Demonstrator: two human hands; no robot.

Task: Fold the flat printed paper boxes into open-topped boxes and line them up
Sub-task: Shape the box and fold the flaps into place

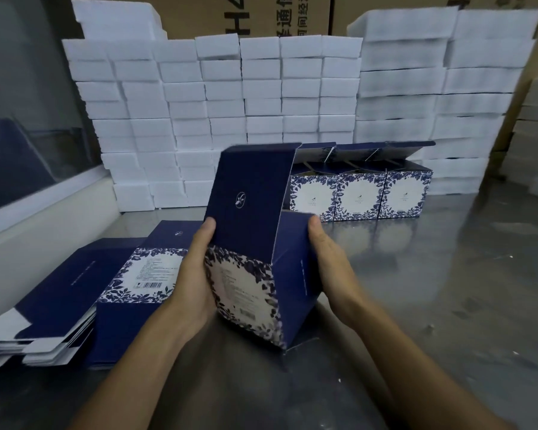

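A navy and white floral paper box (255,268) stands tilted on the metal table (448,290), squared up, its navy lid flap raised. My left hand (196,274) grips its left side, thumb on the lid flap's base. My right hand (330,259) holds the right navy wall, thumb over the top edge. A stack of flat printed boxes (84,293) lies to the left. Three folded boxes (357,193) with lids up stand in a row behind.
White foam blocks (224,113) are stacked in a tall wall across the back, with brown cartons above them. A glass panel and a white ledge (44,218) run along the left. More white stacks sit at the far right edge.
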